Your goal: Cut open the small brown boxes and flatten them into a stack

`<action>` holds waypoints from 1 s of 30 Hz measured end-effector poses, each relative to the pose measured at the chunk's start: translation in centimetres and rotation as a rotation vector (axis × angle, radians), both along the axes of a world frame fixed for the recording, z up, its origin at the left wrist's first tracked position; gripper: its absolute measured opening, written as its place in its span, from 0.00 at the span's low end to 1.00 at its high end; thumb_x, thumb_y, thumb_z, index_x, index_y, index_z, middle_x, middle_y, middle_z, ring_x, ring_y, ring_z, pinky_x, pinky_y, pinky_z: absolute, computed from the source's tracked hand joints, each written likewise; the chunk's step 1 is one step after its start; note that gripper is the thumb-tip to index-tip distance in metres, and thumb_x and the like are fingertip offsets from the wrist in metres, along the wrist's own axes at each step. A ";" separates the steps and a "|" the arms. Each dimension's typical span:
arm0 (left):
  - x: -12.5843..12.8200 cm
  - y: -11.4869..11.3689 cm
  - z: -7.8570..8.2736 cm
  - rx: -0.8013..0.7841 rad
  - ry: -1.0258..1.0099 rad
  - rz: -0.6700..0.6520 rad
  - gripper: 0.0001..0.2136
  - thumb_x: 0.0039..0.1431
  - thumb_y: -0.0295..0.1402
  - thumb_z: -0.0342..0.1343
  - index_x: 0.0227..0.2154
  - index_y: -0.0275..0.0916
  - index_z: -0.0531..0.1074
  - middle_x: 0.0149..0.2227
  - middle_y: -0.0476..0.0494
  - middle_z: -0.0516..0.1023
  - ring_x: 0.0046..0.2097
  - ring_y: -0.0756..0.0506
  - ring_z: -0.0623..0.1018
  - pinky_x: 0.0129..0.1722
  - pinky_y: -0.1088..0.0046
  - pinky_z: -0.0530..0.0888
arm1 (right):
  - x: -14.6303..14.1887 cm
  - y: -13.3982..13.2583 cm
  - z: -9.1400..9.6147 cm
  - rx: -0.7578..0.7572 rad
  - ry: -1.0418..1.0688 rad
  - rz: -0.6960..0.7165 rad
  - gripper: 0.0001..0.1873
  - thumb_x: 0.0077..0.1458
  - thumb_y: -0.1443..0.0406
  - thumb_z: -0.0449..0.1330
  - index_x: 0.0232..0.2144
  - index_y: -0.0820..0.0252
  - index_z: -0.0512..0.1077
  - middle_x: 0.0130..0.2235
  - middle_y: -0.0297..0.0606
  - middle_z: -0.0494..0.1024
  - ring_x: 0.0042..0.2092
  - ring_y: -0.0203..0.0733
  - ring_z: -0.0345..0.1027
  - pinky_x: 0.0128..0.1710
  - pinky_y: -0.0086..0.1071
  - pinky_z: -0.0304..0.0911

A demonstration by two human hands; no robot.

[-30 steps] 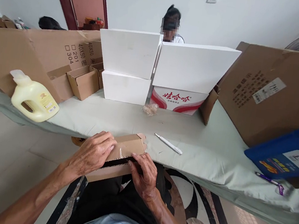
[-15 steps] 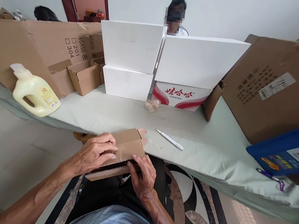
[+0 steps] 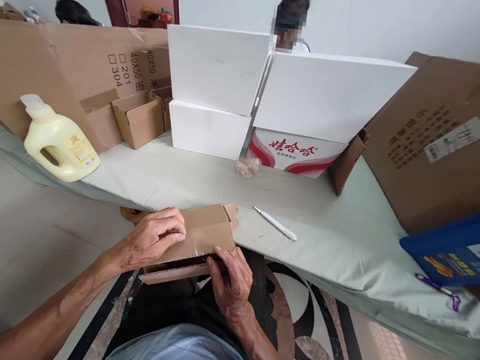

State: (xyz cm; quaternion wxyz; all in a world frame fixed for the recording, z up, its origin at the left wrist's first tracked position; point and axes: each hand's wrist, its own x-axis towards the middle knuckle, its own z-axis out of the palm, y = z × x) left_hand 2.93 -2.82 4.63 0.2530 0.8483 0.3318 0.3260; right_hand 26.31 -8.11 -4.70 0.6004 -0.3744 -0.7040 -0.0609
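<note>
A small brown cardboard box (image 3: 203, 234) rests at the near edge of the cloth-covered table (image 3: 203, 184), over my lap. My left hand (image 3: 152, 238) lies curled on the box's top flap and presses it down. My right hand (image 3: 231, 280) grips the box's near right edge, with fingers tucked at the dark gap under the flap. A white knife-like tool (image 3: 275, 224) lies on the cloth just right of the box, untouched.
A cream jug (image 3: 60, 143) lies at the left. Open small cartons (image 3: 138, 121) and large cardboard sheets stand behind it. White boxes (image 3: 279, 90) are stacked at the back with a person behind them. At the right are a big carton (image 3: 454, 144), a blue container (image 3: 466, 250) and a purple pen (image 3: 437, 288).
My hands have stayed on the box, which sits slightly flatter. The view has shifted a little to the left and up.
</note>
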 end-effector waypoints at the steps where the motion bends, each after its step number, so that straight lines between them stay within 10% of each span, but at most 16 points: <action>1: -0.1 -0.1 0.0 -0.004 0.010 -0.010 0.06 0.73 0.26 0.57 0.38 0.40 0.76 0.40 0.46 0.76 0.40 0.48 0.77 0.41 0.72 0.72 | 0.0 0.0 0.0 -0.001 -0.003 -0.004 0.20 0.69 0.73 0.64 0.60 0.56 0.75 0.39 0.40 0.87 0.34 0.43 0.81 0.39 0.41 0.80; 7: 0.2 -0.5 0.1 0.092 0.098 -0.028 0.09 0.63 0.29 0.70 0.42 0.40 0.76 0.44 0.45 0.78 0.45 0.45 0.78 0.47 0.68 0.74 | -0.1 0.0 0.1 0.007 0.009 -0.005 0.18 0.69 0.72 0.63 0.58 0.57 0.75 0.39 0.41 0.87 0.35 0.43 0.82 0.40 0.40 0.80; 30: 0.9 -0.9 1.2 0.294 0.203 -0.122 0.08 0.73 0.26 0.59 0.36 0.39 0.78 0.36 0.44 0.80 0.41 0.44 0.76 0.47 0.65 0.73 | -0.5 0.2 0.3 -0.009 0.027 -0.005 0.15 0.69 0.72 0.64 0.56 0.58 0.76 0.37 0.40 0.85 0.35 0.43 0.81 0.40 0.40 0.80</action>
